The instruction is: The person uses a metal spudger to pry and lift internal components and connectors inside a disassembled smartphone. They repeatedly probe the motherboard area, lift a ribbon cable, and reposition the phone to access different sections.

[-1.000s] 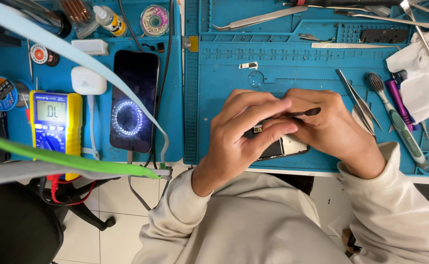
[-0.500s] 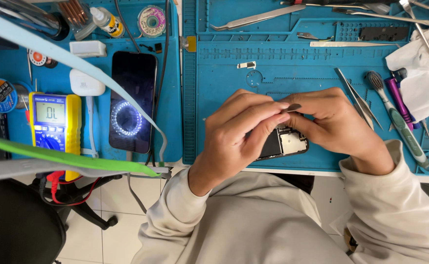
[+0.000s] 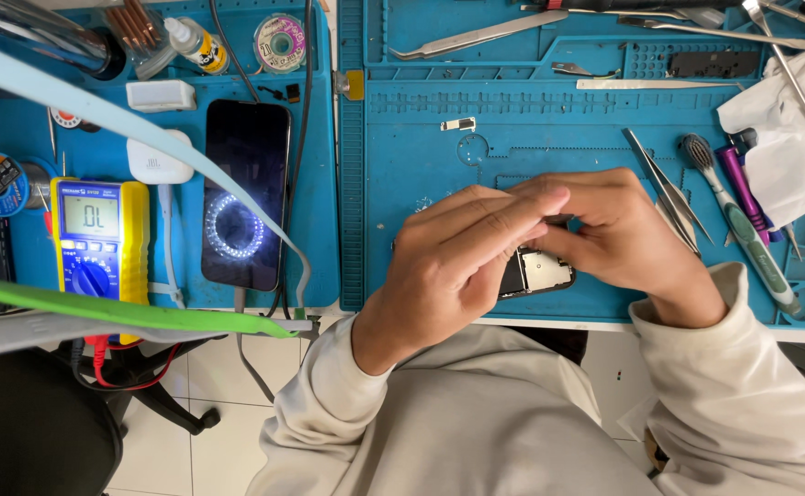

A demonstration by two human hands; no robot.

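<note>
Both hands are closing on the opened phone [image 3: 535,273] over the bench [image 3: 439,165]. The left hand [image 3: 453,266] is gripping at 9 o'clock, the right hand [image 3: 618,239] at 3 o'clock.

multimeter [image 3: 99,241] left of phone [image 3: 246,193] (both on mat [image 3: 421,138]), tweezers [image 3: 664,188] right

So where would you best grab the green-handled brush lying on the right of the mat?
Take the green-handled brush by the middle of its handle, coming down from above. It lies flat and slanted, bristle head toward the top, so fingers should close across the handle's narrow width. The purple tool lies close on its right and the tweezers on its left.
</note>
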